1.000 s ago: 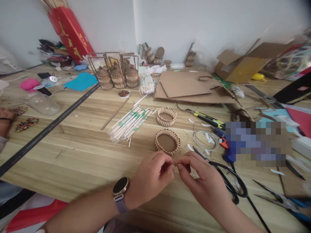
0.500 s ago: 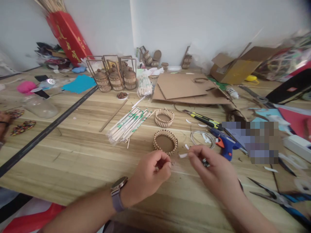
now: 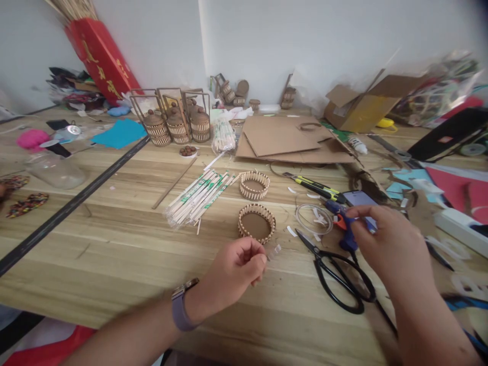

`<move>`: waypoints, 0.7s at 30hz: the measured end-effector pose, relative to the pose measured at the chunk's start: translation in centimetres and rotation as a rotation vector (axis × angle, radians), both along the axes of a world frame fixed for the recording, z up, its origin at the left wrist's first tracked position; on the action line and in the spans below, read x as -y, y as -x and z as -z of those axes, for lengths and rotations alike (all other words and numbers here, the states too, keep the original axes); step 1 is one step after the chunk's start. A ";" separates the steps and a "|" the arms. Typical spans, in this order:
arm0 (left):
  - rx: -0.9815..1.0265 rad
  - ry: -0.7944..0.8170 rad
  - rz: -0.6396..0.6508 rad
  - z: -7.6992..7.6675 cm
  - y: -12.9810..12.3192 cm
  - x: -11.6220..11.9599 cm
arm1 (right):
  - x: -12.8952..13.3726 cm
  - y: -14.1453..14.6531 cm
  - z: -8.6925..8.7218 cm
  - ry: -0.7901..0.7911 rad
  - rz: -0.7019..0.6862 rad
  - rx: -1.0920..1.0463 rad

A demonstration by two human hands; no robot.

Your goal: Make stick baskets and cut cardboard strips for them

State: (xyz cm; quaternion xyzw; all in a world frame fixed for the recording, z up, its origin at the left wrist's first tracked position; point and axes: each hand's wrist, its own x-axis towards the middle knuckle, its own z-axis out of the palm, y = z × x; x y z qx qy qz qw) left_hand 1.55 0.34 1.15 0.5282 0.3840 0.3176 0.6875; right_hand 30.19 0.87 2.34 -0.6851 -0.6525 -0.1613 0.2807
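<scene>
My left hand (image 3: 240, 262), with a watch on its wrist, is closed in a pinch on a small, pale, see-through strip (image 3: 276, 250). It is just in front of the nearer of two round stick-walled baskets; that basket (image 3: 257, 226) has a brown base. Behind it stands the other basket (image 3: 254, 185). My right hand (image 3: 387, 241) is over the handle end of the blue glue gun (image 3: 346, 236), fingers loosely curled and slightly apart, with nothing visible in them. Black-handled scissors (image 3: 337, 272) lie between my hands. I cannot tell whether the right fingers touch the glue gun.
Wrapped stick bundles (image 3: 202, 195) lie left of the baskets. A yellow-black utility knife (image 3: 314, 187) and a coil of pale cord (image 3: 314, 219) lie right. Cardboard sheets (image 3: 282, 134) and finished lidded baskets (image 3: 179, 124) stand farther back. Another person's hand (image 3: 4, 190) shows at far left.
My right hand has moved right, from beside the left hand to the glue gun, uncovering the scissors. The white strip it held is no longer seen there. My left hand stays pinched near the basket.
</scene>
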 end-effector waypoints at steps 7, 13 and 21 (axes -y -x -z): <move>0.127 0.188 0.007 -0.2 -0.3 -0.3 | 0.7 2.7 -1.6 -0.113 -0.178 -0.042; 0.238 0.381 0.081 -0.5 -0.1 -0.6 | 1.6 7.2 -2.2 -0.118 -0.793 -0.086; 0.206 0.411 0.158 -0.4 0.1 -0.6 | 1.7 8.0 -1.4 -0.145 -0.822 -0.060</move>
